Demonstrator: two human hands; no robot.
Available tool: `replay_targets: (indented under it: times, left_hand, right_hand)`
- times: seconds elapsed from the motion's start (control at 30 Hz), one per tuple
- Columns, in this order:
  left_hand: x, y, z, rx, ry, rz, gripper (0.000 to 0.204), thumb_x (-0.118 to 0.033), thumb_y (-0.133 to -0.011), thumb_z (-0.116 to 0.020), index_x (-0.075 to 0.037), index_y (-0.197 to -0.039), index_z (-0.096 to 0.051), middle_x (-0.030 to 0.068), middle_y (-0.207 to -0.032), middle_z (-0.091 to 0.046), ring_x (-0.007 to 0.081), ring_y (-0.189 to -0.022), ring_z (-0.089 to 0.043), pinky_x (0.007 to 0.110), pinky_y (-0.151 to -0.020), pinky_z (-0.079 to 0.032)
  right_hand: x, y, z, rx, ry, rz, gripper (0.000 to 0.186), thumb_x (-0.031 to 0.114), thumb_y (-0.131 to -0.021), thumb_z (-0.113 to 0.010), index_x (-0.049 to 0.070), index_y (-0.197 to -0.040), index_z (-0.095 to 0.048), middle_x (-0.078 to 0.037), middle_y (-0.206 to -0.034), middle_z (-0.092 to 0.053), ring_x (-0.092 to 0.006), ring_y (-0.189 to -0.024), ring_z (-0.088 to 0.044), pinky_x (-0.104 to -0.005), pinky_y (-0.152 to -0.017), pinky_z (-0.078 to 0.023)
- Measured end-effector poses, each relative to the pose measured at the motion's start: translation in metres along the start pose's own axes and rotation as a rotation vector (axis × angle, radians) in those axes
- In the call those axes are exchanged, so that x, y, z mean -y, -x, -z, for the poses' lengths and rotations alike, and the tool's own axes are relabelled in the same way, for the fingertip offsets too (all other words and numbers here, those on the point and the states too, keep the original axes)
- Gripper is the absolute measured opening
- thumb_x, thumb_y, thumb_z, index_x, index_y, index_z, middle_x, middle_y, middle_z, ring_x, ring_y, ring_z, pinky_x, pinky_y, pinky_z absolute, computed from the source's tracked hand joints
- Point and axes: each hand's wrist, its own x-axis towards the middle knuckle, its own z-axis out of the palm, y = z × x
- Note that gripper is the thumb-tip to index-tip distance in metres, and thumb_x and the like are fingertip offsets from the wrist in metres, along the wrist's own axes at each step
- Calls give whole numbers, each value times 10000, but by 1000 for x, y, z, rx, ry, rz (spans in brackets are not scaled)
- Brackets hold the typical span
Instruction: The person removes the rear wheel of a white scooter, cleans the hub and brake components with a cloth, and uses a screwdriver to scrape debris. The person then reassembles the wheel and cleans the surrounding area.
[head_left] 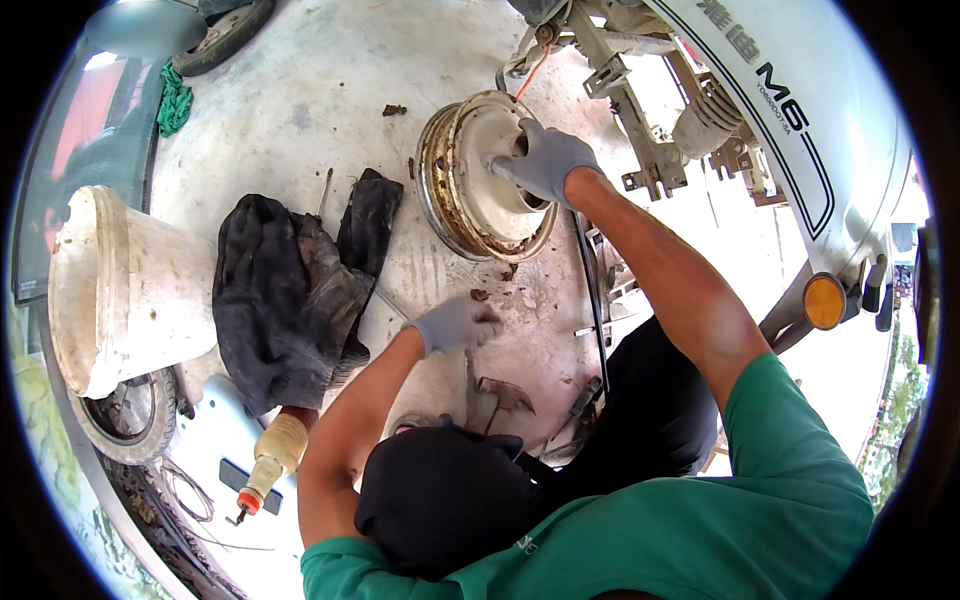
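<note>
A cream-coloured metal wheel rim (478, 190), rusty round its edge and without a tyre, stands tilted on the floor ahead of me. My right hand (550, 165), in a grey glove, grips its raised hub, with the fingers over a hole and the thumb across the face. Nearer to me, my left hand (455, 326) hovers low above the floor in the same kind of glove. Its slightly blurred fingers are loosely bent and apart, with nothing visible in them. Brown rust flakes (480, 295) lie between that hand and the rim.
Left of the rim lies a black cloth (265, 290) beside a tipped white bucket (165, 290). A bottle (275, 450), a phone (238, 478) and a spoked wheel (150, 430) are nearer left. A white vehicle panel (820, 120) and metal frame (640, 135) stand right; a long dark bar (591, 290) lies beside my leg.
</note>
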Motion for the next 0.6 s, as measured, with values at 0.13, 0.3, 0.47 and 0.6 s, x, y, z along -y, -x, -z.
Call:
replay_targets:
  times: [0.13, 0.3, 0.47, 0.6]
  left_hand:
    - [64, -19, -20, -541, -691, -402, 380, -354, -928, -593, -29, -1088, -710, 212, -1146, -677, 396, -1103, -614, 458, -986, -472]
    - [-1, -3, 11, -835, -437, -213, 236, -239, -883, -649, -52, -1009, -717, 171, -1112, -684, 373, -1001, -636, 451, -886, -513]
    - [-21, -17, -53, -226, -319, -203, 332, -311, -933, -611, -58, -1132, -695, 154, -1249, -654, 340, -1125, -617, 430, -989, -484]
    - [-12, -54, -84, -278, -570, -497, 363, -344, -916, -596, -70, -1133, -692, 160, -1287, -632, 346, -1197, -577, 465, -1039, -432]
  right_hand:
    - [2, 1, 2, -24, 12, 2, 764, 682, -808, -622, 46, -1231, -609, -178, -1155, -710, -333, -1081, -684, -406, -950, -514]
    - [-4, -1, 0, -2, -22, -7, 756, 678, -811, -625, 49, -1229, -610, -176, -1154, -711, -329, -1069, -687, -411, -943, -514]
    - [-3, 2, -1, -15, -14, -9, 758, 678, -808, -629, 52, -1236, -609, -175, -1161, -709, -328, -1073, -685, -410, -945, -512]
    - [-4, -6, -5, -17, -11, 2, 779, 688, -803, -623, 47, -1246, -605, -179, -1168, -706, -334, -1077, -682, -408, -946, -511]
